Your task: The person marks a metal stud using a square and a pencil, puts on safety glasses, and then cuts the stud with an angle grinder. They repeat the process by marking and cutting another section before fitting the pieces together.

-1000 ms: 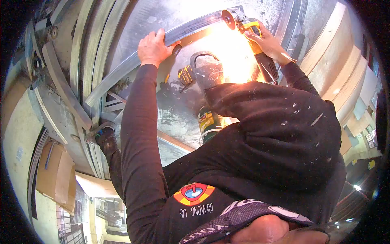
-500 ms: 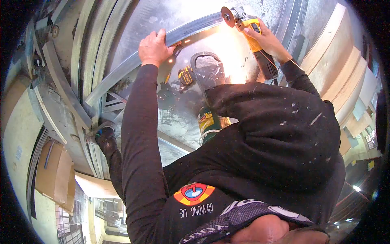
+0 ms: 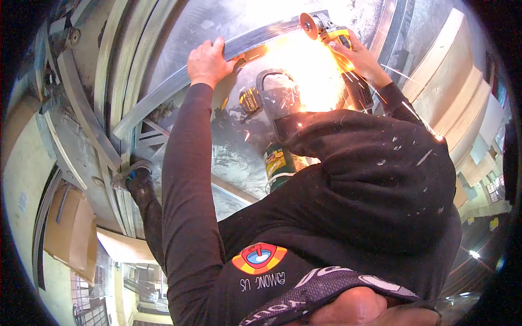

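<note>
My right hand (image 3: 359, 57) is wrapped round a yellow and black angle grinder (image 3: 343, 37). Its reddish disc (image 3: 311, 26) meets the far part of a grey metal bar (image 3: 255, 37), and a bright burst of sparks (image 3: 321, 76) pours down toward my body. The glare hides part of the grinder's body. My left hand (image 3: 209, 62) grips the same bar further to the left, fingers over its top and thumb on the near side. A yellow and black tape measure (image 3: 250, 101) lies on the floor below the bar.
Long metal bars (image 3: 117, 60) lie at the left. Wooden planks (image 3: 435, 60) are stacked at the right. Near my legs stand a dark green cylinder (image 3: 280, 157) and a grey curved-handled object (image 3: 277, 89). A cardboard box (image 3: 73, 228) sits lower left.
The spark burst has grown much larger and brighter, with streaks now flying over my right forearm and clothing. The grinder has shifted slightly down and right; my left hand is nearly still.
</note>
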The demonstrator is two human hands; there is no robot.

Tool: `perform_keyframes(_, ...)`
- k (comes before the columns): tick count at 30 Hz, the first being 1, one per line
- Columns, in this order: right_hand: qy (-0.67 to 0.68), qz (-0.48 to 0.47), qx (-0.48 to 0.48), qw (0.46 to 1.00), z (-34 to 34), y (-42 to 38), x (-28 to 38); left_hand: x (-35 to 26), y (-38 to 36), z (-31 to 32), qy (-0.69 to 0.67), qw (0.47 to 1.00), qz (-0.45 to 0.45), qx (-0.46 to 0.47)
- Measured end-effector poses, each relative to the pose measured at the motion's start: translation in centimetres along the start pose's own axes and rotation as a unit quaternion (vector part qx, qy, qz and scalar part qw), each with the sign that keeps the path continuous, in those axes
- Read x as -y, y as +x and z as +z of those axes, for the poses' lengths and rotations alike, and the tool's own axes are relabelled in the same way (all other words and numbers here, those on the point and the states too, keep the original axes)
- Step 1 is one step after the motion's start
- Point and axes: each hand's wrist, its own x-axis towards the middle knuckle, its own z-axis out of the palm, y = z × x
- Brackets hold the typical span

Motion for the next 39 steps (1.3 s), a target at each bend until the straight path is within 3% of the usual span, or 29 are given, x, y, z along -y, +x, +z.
perform_keyframes(10, -0.050, 0.017, -0.023, 0.998, -0.4, 1.5, -0.3, 0.2, 0.0, 0.3, 0.005, 1.000, 0.003, 0.009)
perform_keyframes(13, -0.012, 0.006, -0.008, 1.000, 0.3, 0.2, 1.8, 0.3, 0.0, 0.5, -0.019, 0.999, 0.026, -0.029)
perform_keyframes(19, 0.025, 0.027, 0.025, 0.999, 0.0, 0.1, 0.7, 0.4, 0.0, 0.5, -0.005, 1.000, 0.023, -0.007)
perform_keyframes(25, -0.011, -0.038, 0.024, 0.999, -0.5, 0.9, 0.1, 0.6, 0.1, 0.6, -0.018, 0.999, 0.028, 0.001)
perform_keyframes(28, -0.001, 0.052, 0.023, 0.998, -0.6, 1.2, 1.2, -0.1, 0.0, 0.0, -0.001, 1.000, -0.005, 0.024)
perform_keyframes(31, 0.050, -0.025, 0.013, 0.998, 0.0, 1.0, 0.9, -0.2, 0.0, -0.2, 0.004, 1.000, -0.011, 0.025)
perform_keyframes(35, 0.010, -0.010, 0.012, 1.000, -0.1, 0.8, 0.7, 0.0, 0.1, 0.0, 0.008, 0.999, -0.007, 0.031)
perform_keyframes(39, 0.000, 0.001, 0.000, 1.000, -0.3, 1.3, -1.6, 0.4, 0.0, 0.3, -0.014, 0.999, 0.031, -0.018)
